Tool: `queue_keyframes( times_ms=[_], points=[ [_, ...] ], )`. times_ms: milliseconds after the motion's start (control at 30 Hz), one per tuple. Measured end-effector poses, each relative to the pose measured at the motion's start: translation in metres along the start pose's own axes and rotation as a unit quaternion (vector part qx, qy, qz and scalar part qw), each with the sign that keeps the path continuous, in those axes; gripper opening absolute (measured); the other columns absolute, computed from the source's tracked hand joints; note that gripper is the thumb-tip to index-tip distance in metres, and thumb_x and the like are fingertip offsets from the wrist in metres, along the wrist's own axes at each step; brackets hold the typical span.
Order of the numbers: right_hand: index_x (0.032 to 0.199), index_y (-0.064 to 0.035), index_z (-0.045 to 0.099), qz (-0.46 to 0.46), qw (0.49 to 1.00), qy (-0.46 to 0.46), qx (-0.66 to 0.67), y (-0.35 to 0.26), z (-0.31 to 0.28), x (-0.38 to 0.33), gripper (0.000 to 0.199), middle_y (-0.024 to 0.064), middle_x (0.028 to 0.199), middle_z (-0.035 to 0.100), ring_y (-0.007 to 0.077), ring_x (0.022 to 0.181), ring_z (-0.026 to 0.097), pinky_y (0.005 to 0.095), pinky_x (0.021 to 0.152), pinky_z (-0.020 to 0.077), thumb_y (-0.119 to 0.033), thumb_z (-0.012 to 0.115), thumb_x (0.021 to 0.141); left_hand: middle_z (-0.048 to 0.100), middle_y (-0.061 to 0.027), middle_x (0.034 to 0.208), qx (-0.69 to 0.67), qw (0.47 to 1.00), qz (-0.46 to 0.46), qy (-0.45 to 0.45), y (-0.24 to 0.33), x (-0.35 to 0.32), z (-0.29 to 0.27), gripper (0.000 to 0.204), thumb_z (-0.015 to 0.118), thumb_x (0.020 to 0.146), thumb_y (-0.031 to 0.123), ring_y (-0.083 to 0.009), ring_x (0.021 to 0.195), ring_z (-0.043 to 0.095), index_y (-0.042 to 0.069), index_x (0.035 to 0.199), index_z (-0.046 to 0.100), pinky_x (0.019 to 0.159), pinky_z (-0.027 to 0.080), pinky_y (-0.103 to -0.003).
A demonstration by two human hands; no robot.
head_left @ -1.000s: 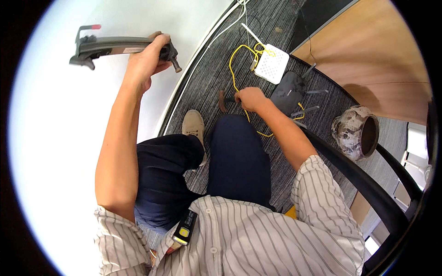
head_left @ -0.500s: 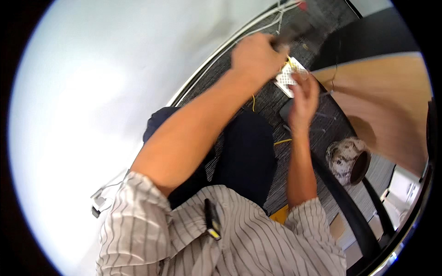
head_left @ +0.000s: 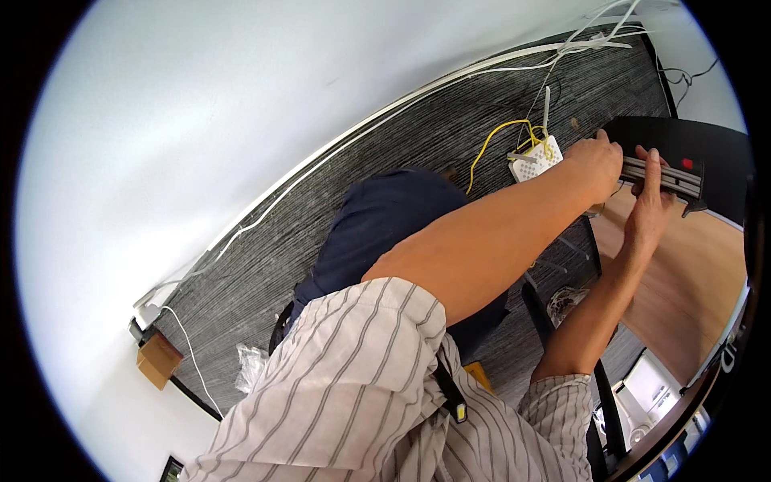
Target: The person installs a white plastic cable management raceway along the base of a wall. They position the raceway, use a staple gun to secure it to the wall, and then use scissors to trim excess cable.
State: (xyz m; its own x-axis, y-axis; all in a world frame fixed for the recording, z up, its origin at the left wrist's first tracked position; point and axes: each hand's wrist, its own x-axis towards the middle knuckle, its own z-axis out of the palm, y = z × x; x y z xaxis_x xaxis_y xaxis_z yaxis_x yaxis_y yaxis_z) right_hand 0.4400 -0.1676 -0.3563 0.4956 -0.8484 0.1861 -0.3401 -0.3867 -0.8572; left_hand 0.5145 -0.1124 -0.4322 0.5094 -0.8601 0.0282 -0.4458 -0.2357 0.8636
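The surface underfoot is dark grey, streaked carpet (head_left: pixel 241 277), bounded along one side by a white wall (head_left: pixel 201 153). White cables (head_left: pixel 573 46) run along the foot of that wall and gather in a tangle toward the far corner. A white perforated box (head_left: pixel 530 169) sits on the carpet, with a loop of yellow cable (head_left: pixel 487 141) lying over and beside it. On the right stand a light-wood panel (head_left: pixel 683 265) and a black panel (head_left: pixel 642 132).

The grey-and-black tool (head_left: pixel 683 181) is held up in front of these panels, above the carpet. The left hand (head_left: pixel 596 166) has its grip closed round the tool's near end; the right hand (head_left: pixel 649 199) has fingers against its side, though whether that grip bears on it I cannot tell. At the lower left are a cardboard box (head_left: pixel 158 360) and, on the carpet, crumpled clear plastic (head_left: pixel 250 368).
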Motion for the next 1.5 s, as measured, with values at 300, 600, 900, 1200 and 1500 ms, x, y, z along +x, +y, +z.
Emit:
queue_keyframes(
  times_ms=[300,600,900,1200,1500],
  points=[
    [0.105,0.0033,0.066,-0.016,0.997,-0.058,-0.058,-0.012,-0.009,-0.005,0.037,0.0093,0.099,0.072,0.0050,0.063,0.043,0.0208,0.057,0.0361,-0.032,0.067,0.092,0.045,-0.0236,0.142,0.140,0.990,0.009,-0.002,0.012,-0.014,-0.026,0.065,0.076,0.071,0.040,-0.0436,0.135,0.038,-0.002,0.120,0.064,0.111,0.022,-0.062],
    [0.102,-0.0026,0.067,0.009,0.998,-0.045,0.046,0.028,0.033,-0.006,0.029,0.0038,0.096,0.064,0.0098,0.084,0.058,0.0242,0.076,0.0462,-0.029,0.071,0.089,0.068,-0.0247,0.102,0.067,0.987,-0.002,-0.145,0.015,-0.024,-0.103,0.051,0.068,0.073,0.035,-0.0365,0.093,0.067,-0.004,0.106,0.068,0.083,0.054,-0.044],
    [0.109,-0.0021,0.066,0.020,0.974,-0.205,0.091,0.049,0.122,-0.001,0.034,0.0035,0.089,0.066,0.0112,0.078,0.061,0.0265,0.068,0.0519,-0.027,0.074,0.087,0.070,-0.0164,0.099,0.033,0.960,-0.249,-0.128,-0.268,-0.075,-0.084,0.036,0.056,0.092,0.029,-0.0226,0.092,0.067,-0.005,0.096,0.068,0.083,0.051,-0.033],
    [0.107,-0.0008,0.063,0.144,0.939,-0.294,0.102,0.082,0.188,-0.004,0.033,0.0029,0.084,0.063,0.0117,0.075,0.058,0.0287,0.070,0.0506,-0.021,0.075,0.084,0.065,-0.0131,0.108,-0.615,0.603,-0.468,0.197,-0.322,-0.049,-0.039,0.024,0.039,0.098,0.010,-0.0277,0.105,0.060,-0.001,0.111,0.057,0.096,0.046,-0.044],
    [0.106,-0.0019,0.067,0.082,0.948,-0.279,0.132,0.115,0.235,-0.007,0.027,0.0015,0.085,0.065,0.0095,0.073,0.058,0.0266,0.068,0.0493,-0.017,0.075,0.085,0.051,-0.0083,0.135,-0.704,0.514,-0.409,0.270,-0.328,-0.039,-0.035,0.034,0.034,0.100,0.014,-0.0268,0.130,0.045,0.005,0.130,0.047,0.112,0.033,-0.046]
  ],
)
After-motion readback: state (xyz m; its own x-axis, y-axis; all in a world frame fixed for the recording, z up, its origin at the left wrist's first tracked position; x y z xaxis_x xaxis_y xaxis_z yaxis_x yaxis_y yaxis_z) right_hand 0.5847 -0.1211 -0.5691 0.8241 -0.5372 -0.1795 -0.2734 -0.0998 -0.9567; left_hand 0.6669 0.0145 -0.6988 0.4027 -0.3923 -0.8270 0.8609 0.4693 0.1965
